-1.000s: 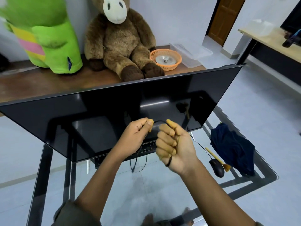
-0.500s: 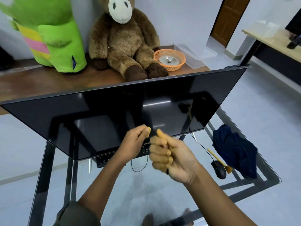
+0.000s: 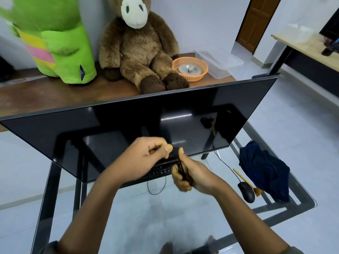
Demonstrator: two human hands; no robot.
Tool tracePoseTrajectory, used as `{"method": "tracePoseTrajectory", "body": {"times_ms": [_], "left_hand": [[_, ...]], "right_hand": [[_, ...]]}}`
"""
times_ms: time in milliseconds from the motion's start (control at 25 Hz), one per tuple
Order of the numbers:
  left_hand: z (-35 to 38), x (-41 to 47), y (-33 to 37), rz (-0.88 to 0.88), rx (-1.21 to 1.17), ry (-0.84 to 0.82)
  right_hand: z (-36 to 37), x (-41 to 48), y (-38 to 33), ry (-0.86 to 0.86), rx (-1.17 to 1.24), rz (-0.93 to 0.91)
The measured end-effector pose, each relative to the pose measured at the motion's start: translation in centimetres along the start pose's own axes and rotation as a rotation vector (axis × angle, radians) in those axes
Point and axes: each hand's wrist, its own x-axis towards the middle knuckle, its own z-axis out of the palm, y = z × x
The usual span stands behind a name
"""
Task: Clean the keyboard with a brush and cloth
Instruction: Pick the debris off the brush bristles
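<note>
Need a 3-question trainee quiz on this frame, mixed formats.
1. True or false: the right hand holds the brush.
2. What lies just right of the mouse and brush? A) a cup B) a blue cloth C) a phone
3. Fill in: the keyboard is mostly hidden by the ____.

Key:
1. False. The hand grips a black cord, and the brush lies by the mouse.
2. B
3. monitor
</note>
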Motion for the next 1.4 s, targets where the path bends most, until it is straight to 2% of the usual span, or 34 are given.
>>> {"method": "tracePoseTrajectory", "body": {"times_ms": [80,120,160,200,240,280,320,360,400,440,560,640,680,760,800,880,1000,1080,1200,1400], "left_hand": [[0.6,1.0,-1.7,-0.043,-0.088,0.13],[1.5,1.3,-2.7,-0.076,-0.106,0.147],[2.8,1.4,-3.5,-0.105,-0.116,0.122],[4.3,1.3,-4.2,-0.135,-0.129,0.065],[5.6,1.0,-4.5,-0.166,-0.127,-0.012],[6.6,0.5,-4.5,-0.194,-0.094,-0.085],[7.1,0.0,-4.1,-0.207,-0.04,-0.137],[7.3,-0.3,-3.6,-0.206,0.024,-0.162],[7.2,-0.6,-3.1,-0.192,0.089,-0.158],[6.9,-0.7,-2.7,-0.172,0.15,-0.136],[5.8,-0.8,-1.9,-0.085,0.34,-0.038],[5.1,-0.9,-1.9,-0.045,0.378,0.073],[4.6,-0.8,-2.0,-0.024,0.358,0.131],[3.5,-0.6,-2.5,0.013,0.228,0.219],[3.3,-0.4,-2.9,0.005,0.1,0.209],[3.7,0.0,-3.0,-0.086,-0.246,0.051],[5.7,-0.5,-2.4,-0.274,-0.657,-0.189],[6.8,-0.9,-2.5,-0.295,-0.771,-0.219],[7.5,-0.7,-2.6,-0.291,-0.87,-0.177],[8.1,0.0,-0.7,-0.381,-1.029,-0.222]], "right_hand": [[1.6,-1.0,-0.9,-0.219,0.443,-0.084],[2.3,-1.2,-1.7,-0.216,0.633,-0.182],[2.7,-0.9,-2.3,-0.118,0.794,-0.295],[2.7,-0.4,-2.8,0.05,0.882,-0.415],[2.3,0.1,-2.9,0.249,0.855,-0.508],[1.6,0.6,-2.8,0.438,0.701,-0.558],[0.7,1.1,-2.3,0.589,0.434,-0.557],[0.2,1.3,-1.7,0.654,0.144,-0.518],[-0.1,1.4,-0.9,0.629,-0.073,-0.443],[-0.2,1.4,-0.3,0.557,-0.18,-0.35],[-0.8,0.7,0.3,0.34,-0.312,-0.13],[-1.4,0.4,0.6,0.208,-0.476,0.057],[-1.4,0.1,0.7,0.119,-0.461,0.139],[-0.8,-0.3,0.8,-0.028,-0.212,0.206],[-0.4,-0.5,0.8,-0.082,-0.051,0.184],[-0.2,-1.1,0.5,-0.187,0.233,0.067],[-0.8,-1.7,-0.2,-0.328,0.478,-0.143],[-1.4,-2.2,-0.2,-0.396,0.543,-0.234],[-1.6,-2.1,-0.2,-0.492,0.703,-0.319],[-1.4,-1.4,0.7,-0.472,0.697,-0.318]]}}
